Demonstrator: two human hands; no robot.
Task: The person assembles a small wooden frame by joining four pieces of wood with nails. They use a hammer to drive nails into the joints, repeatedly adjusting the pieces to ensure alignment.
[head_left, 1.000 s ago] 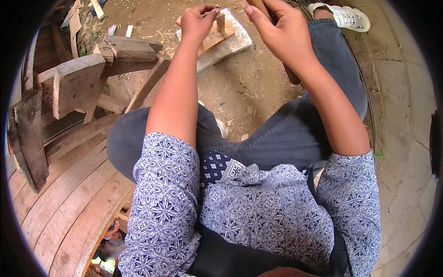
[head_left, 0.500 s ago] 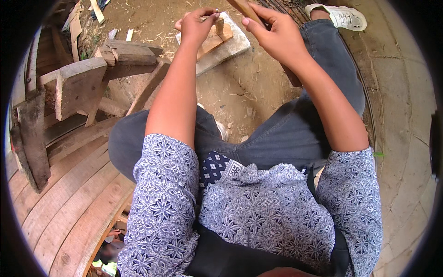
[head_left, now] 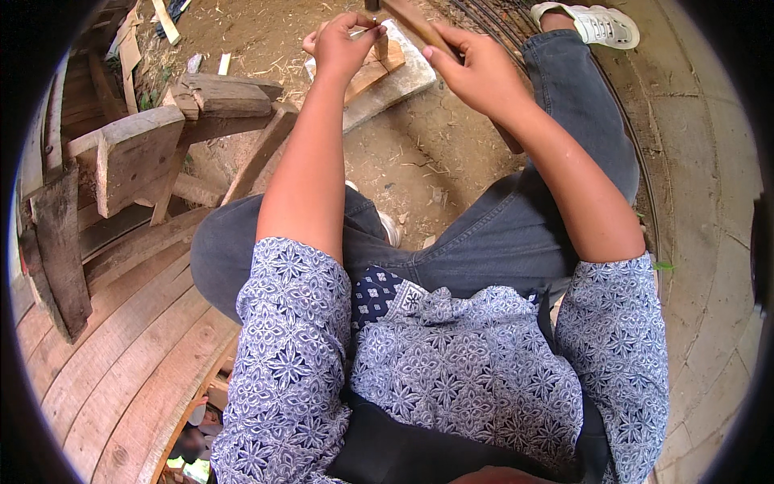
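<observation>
Beyond my knees, my left hand [head_left: 343, 50] pinches a thin metal nail [head_left: 373, 23] between thumb and fingers. Close by is a small upright wooden piece [head_left: 381, 50] on a flat wooden block [head_left: 374, 78]. Both rest on a pale stone slab [head_left: 407, 90] on the dirt. A hammer's wooden handle [head_left: 419, 24] is gripped in my right hand [head_left: 482, 71]; its lower end shows below the wrist. The dark hammer head [head_left: 372, 4] is at the picture's top edge, just above the nail and partly cut off.
At left stand rough timber pieces [head_left: 141, 153] and a curved stack of planks [head_left: 137, 347]. Wood shavings and scraps lie on the dirt floor [head_left: 411, 161]. Dark rods [head_left: 496, 20] lie beside my right leg, next to the concrete floor [head_left: 693, 210]. Part of another person [head_left: 197, 440] shows at lower left.
My right hand has tipped the hammer down and to the left, bringing its head into view near the nail. The left hand keeps its pinch almost in place.
</observation>
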